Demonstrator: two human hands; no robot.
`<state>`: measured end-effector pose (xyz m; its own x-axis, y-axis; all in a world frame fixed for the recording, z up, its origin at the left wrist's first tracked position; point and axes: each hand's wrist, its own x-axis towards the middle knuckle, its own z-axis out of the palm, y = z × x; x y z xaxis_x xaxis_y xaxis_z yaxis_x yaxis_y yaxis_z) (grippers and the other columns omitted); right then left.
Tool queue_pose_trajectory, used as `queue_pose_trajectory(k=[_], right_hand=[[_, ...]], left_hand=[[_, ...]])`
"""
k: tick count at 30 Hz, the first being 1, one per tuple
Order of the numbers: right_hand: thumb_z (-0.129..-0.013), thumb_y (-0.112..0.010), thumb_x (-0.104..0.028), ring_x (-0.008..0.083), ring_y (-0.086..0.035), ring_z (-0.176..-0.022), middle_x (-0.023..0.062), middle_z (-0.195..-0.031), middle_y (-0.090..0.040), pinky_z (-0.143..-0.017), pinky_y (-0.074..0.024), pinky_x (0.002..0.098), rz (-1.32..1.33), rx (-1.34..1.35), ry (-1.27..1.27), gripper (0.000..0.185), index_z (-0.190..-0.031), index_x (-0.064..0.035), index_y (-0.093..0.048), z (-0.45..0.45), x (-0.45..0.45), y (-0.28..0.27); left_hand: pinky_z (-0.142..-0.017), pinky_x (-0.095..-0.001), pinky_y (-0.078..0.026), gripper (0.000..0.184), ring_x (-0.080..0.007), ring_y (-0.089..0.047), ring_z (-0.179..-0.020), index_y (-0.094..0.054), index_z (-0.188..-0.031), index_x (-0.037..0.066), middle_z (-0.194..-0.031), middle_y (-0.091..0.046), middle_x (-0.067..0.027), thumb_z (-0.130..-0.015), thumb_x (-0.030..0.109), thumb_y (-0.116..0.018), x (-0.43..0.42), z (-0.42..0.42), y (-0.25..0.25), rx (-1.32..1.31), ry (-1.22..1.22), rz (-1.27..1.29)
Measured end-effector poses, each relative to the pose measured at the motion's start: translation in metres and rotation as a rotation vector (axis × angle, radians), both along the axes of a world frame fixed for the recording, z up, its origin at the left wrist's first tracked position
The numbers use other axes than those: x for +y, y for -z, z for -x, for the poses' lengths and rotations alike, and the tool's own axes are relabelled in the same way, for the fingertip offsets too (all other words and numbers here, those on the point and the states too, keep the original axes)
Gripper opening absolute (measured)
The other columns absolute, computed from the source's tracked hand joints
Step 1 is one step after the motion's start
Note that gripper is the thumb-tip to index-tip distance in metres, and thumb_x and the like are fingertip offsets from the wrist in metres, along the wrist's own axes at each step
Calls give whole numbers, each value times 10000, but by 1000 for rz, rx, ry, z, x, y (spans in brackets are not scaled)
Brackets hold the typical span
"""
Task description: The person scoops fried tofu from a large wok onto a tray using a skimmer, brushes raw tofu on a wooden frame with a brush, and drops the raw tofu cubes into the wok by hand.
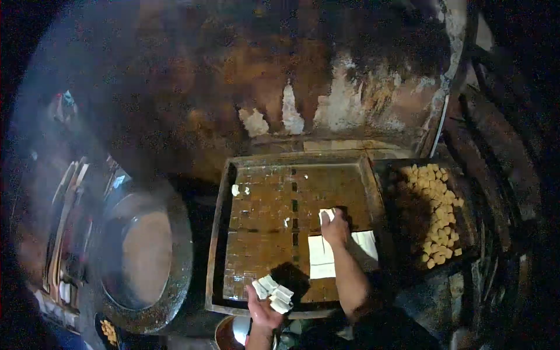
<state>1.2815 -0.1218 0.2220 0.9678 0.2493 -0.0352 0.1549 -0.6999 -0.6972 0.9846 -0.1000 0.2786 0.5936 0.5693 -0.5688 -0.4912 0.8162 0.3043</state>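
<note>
My left hand (264, 312) is palm up over the front edge of a woven-bottomed wooden tray (262, 233), carrying several white tofu pieces (273, 293). Farther right, my right hand (335, 227) grips a small white tofu piece (325, 214) between thumb and fingers. Beneath that wrist lies a flat slab of tofu (321, 262) with straight cut edges; my forearm hides part of it. White tofu scraps (235, 190) stick to the tray's far left corner, and another crumb (286, 222) sits near the middle.
To the left stands a large round pot (146, 256) of cloudy liquid, with steam around it. A dark tray on the right holds many golden fried pieces (440, 216). A stained wall (280, 81) rises behind. Below my left hand is a bowl (226, 333).
</note>
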Motion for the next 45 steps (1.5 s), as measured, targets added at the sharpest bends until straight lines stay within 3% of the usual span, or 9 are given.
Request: queue_pose_trajectory(k=[16,18,20,24,30,34,38,40,45], right_hand=[[-876,-602,-371,341,-560,-1054,188,-1174,-523,-864,-443,474,248,-176,-350,483,-1228,-76,-451,5,0,-30],[-871,-627,-395,247,-569,-1018,121,-1020,-586,-851,-442,394,-377,18,-342,481,-1170,-43,-493,-47,-1,32],[-857,-663,-394,222,-554,-1036,117,-1113,-609,-889,-426,345,-555,536,-105,596,-1267,-3,-478,-28,-16,-45],[-848,-674,-325,234,-529,-1119,149,-1281,-523,-976,-414,358,-364,569,-478,577,-1285,-8,-469,43,-18,-108],[-837,-677,-266,360,-588,-973,217,-1053,-591,-852,-470,431,-312,-486,-909,420,-1160,-41,-532,142,-13,-95],[-907,-560,-356,388,-576,-1002,244,-1089,-579,-859,-453,450,-297,-112,-321,451,-1199,-16,-512,54,14,-59],[-927,-540,-299,418,-558,-1049,278,-1171,-548,-871,-445,473,434,-852,109,516,-1339,-42,-364,-18,19,84],[-907,-570,-249,419,-561,-1042,295,-1197,-527,-847,-448,482,181,205,-227,506,-1337,-81,-361,12,26,-16],[-868,-609,-202,418,-554,-1031,244,-1175,-552,-840,-464,464,221,-185,-512,443,-1261,-89,-438,25,32,-12]], left_hand=[[-726,-503,-538,541,-307,-649,-862,-582,-1121,136,-991,-651,-94,-890,607,-447,-4,-7,19,-90,69,114],[-827,-480,-513,487,-306,-624,-938,-588,-1124,95,-1030,-640,-95,-910,521,-485,-2,-11,16,-12,118,-1],[-859,-471,-505,455,-313,-627,-958,-580,-1148,84,-1051,-642,-104,-918,466,-490,-1,-23,12,-9,103,2],[-959,-496,-432,512,-329,-562,-1100,-547,-1205,78,-1196,-596,-118,-917,488,-445,5,-54,13,-130,107,-19],[-943,-442,-446,708,-323,-550,-1097,-532,-1211,67,-1157,-582,-129,-835,646,-375,16,-86,33,-683,95,-113],[-893,-519,-479,855,-398,-571,-1056,-506,-1273,31,-1192,-583,-187,-812,726,-315,17,-56,36,-469,0,47],[-797,-651,-467,798,-458,-561,-1051,-518,-1257,107,-1201,-574,-187,-835,738,-273,24,-42,42,-630,-28,1],[-799,-644,-467,776,-442,-568,-1046,-524,-1258,111,-1205,-577,-178,-835,721,-296,26,-38,37,-577,-61,27],[-796,-561,-510,704,-395,-619,-960,-568,-1207,80,-1102,-636,-160,-850,658,-385,31,-24,16,-525,-104,-17]])
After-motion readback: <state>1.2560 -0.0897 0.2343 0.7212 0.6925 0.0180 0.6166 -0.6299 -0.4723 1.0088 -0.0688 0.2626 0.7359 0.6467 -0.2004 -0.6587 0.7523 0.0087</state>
